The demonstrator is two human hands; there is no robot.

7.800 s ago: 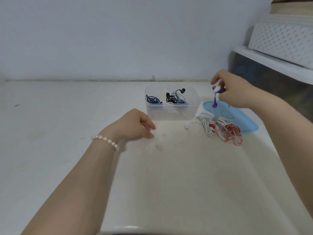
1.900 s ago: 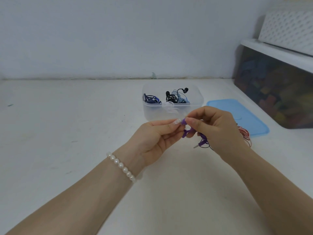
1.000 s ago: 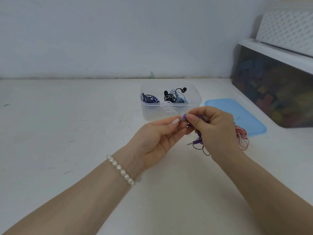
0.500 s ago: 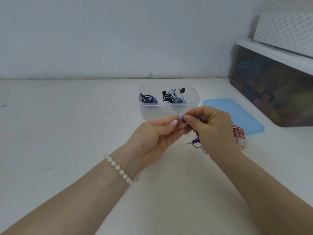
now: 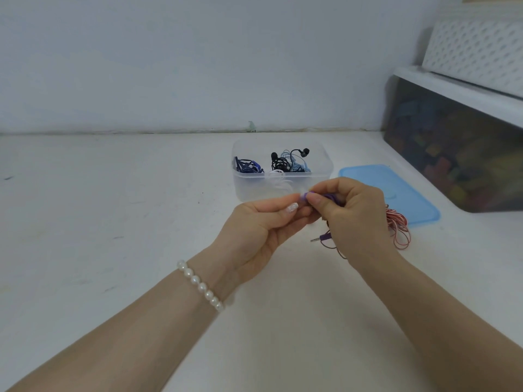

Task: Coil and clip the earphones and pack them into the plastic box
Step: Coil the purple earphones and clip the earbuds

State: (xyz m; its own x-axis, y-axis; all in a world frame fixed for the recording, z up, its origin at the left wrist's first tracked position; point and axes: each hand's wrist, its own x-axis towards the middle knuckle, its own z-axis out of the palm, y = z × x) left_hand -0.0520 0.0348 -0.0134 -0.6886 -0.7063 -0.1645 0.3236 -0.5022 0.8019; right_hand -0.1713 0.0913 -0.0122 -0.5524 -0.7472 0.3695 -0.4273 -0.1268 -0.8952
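Nearest the camera, two bare forearms reached forward over the white tabletop (image 5: 113, 222), the left one wearing a pearl bracelet (image 5: 200, 286) at the wrist. The left hand (image 5: 254, 233) was turned palm inward, its thumb and fingers curled together and pinching one end of the purple earphones (image 5: 329, 197) at the fingertips. The right hand (image 5: 356, 219) met it from the other side, fingers bent and closed round the same purple earphones, so the two hands touched at the pinch point above the tabletop. Below the right hand a loop of the purple cable hung down, with its metal jack plug (image 5: 319, 238) sticking out to the left, close to the tabletop; whether it touched the surface could not be told.

Just behind the right hand, partly hidden by it, a bundle of red-and-white earphones (image 5: 399, 227) lay on the tabletop, touching or overlapping the near edge of a blue lid (image 5: 396, 190) that lay flat. To the left of the lid and just beyond the hands stood the clear plastic box (image 5: 283, 190), open, holding dark blue earphones (image 5: 247, 166) on its left side, black earphones (image 5: 281, 162) in the middle with one bud raised, light blue earphones (image 5: 297, 165) beside them, and white earphones (image 5: 278, 178) toward the near wall.

Farther right, a dark translucent storage bin (image 5: 452, 154) with a white lid stood against the wall (image 5: 198, 60), with a white perforated basket (image 5: 478, 49) on top.
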